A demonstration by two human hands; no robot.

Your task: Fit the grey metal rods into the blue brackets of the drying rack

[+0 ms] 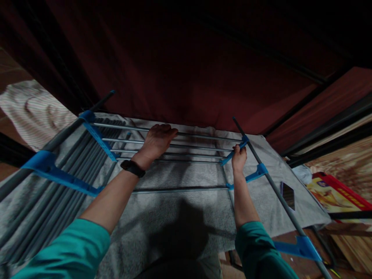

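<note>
A partly assembled rack of grey metal tubes and blue plastic brackets lies across a grey cloth. My left hand, with a black band on its wrist, reaches over the crossbars, its fingers curled over the farthest metal tube. At the right end of the crossbars, my right hand grips the blue bracket, thumb on the near side; part of its grip is hidden. Another blue bracket joins the crossbars' left ends. Nearer me are a left blue bracket and a right blue bracket, with a single crossbar between.
Several loose grey tubes lie side by side on the left of the grey cloth. A phone rests at the right. Beyond stand a dark red fabric panel, a striped cloth and a red-yellow package.
</note>
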